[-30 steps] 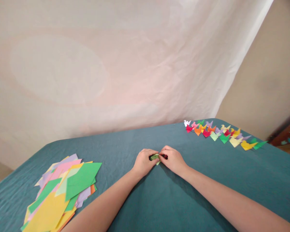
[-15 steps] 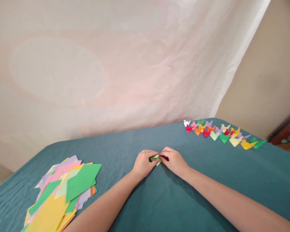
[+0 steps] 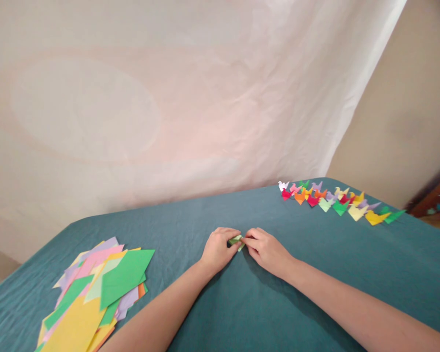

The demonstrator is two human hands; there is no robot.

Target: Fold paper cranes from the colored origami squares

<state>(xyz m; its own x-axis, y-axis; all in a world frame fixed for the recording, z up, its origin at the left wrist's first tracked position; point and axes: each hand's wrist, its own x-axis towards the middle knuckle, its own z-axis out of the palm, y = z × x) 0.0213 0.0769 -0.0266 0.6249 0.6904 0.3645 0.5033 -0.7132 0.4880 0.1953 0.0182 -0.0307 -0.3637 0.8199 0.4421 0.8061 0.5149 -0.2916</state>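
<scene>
A small folded light green paper piece (image 3: 236, 241) lies on the teal tablecloth (image 3: 271, 313) at the middle of the table. My left hand (image 3: 217, 249) is curled on its left side, fingertips pinching it. My right hand (image 3: 266, 249) meets it from the right, fingers bent and pressing on the same piece. Most of the paper is hidden between the two hands.
A loose pile of coloured paper squares (image 3: 95, 291) lies at the front left. Several small folded paper figures in many colours (image 3: 335, 201) stand in rows at the far right. A pale cloth backdrop (image 3: 168, 98) hangs behind the table.
My right hand has slid slightly lower and its fingers have closed further over the green piece. The view has tilted a little; the piles have not moved.
</scene>
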